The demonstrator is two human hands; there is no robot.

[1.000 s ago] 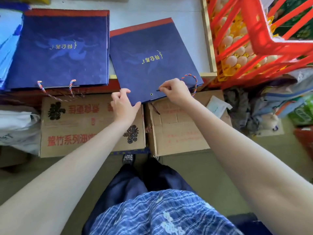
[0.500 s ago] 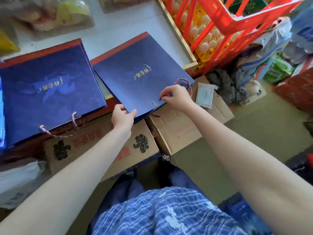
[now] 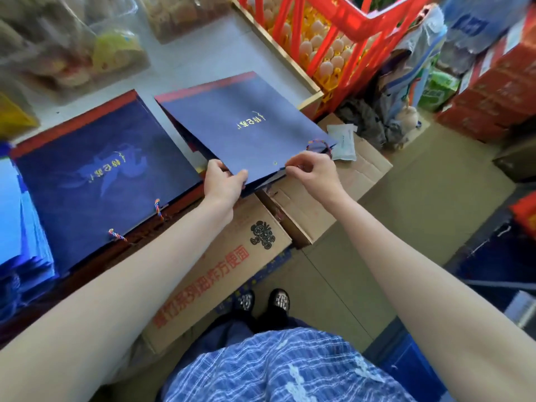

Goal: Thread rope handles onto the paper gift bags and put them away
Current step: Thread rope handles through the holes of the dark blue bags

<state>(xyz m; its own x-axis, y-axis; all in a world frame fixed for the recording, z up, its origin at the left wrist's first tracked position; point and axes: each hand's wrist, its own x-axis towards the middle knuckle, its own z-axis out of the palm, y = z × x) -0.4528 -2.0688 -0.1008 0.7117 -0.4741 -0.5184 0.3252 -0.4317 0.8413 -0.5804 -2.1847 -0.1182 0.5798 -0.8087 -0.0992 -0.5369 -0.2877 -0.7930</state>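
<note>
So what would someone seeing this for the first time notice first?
Centre, both hands work on a dark blue gift bag: the left hand grips its near edge, the right hand pinches a braided rope. Behind it, a red crate holds eggs.

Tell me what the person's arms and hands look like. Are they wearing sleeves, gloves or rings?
Both arms are bare all the way down, with no sleeves showing. The left hand and the right hand have no gloves, and no ring, watch or bracelet can be seen. Lower down the person wears a blue and white checked garment, dark trousers and dark patterned shoes.
</note>
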